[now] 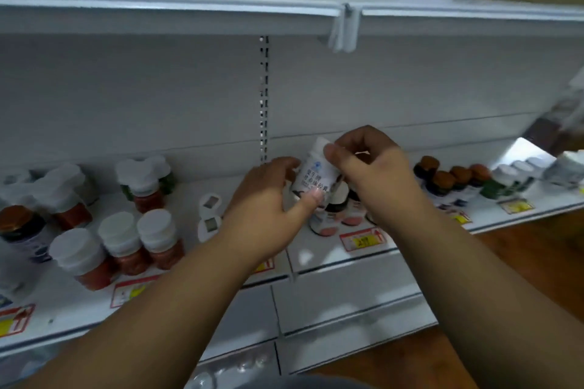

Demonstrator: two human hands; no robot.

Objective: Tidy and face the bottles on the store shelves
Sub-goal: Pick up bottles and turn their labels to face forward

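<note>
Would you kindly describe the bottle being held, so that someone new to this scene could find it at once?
Find the white shelf with red-and-yellow price tags, near the slotted upright in the back panel. In front of it, the left hand and right hand hold the white bottle. Alone among the bottles, it is lifted off the shelf and tilted, with dark print on its label.

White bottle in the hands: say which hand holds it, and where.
Both hands hold the white bottle: the left hand grips its lower body, and the right hand pinches its cap end.
</note>
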